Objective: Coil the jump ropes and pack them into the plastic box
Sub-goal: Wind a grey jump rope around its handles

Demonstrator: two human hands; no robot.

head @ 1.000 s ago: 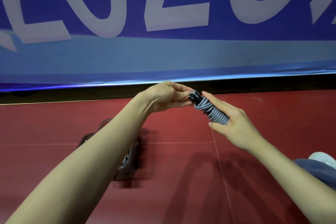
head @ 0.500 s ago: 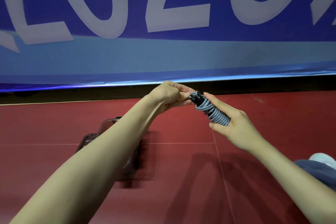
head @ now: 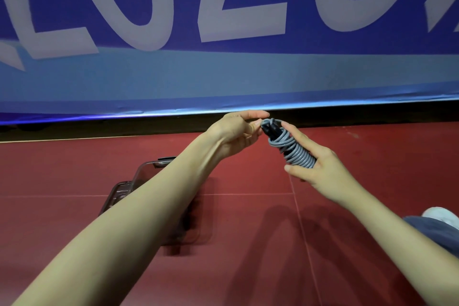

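Rope coils run tight round a black handle, and the bundled jump rope [head: 289, 145] lies on a slant — its long axis runs from the lower right, buried in the palm, up and left to the black tip that points toward the blue banner [head: 223, 74]. One rope is in view, held in the air above the red floor [head: 248, 268]. The right hand [head: 320, 171] wraps the lower end, thumb under, forefinger laid along the top of the coils. The left hand [head: 238, 129] pinches at the upper tip, fingertips curled onto the last grey loop; just what it has between them is too small to tell. One plastic box [head: 146, 174] sits on the floor below — clear, dark-rimmed, mostly hidden behind the left forearm, so its contents cannot be made out. At the right edge a knee in blue cloth is cut off.
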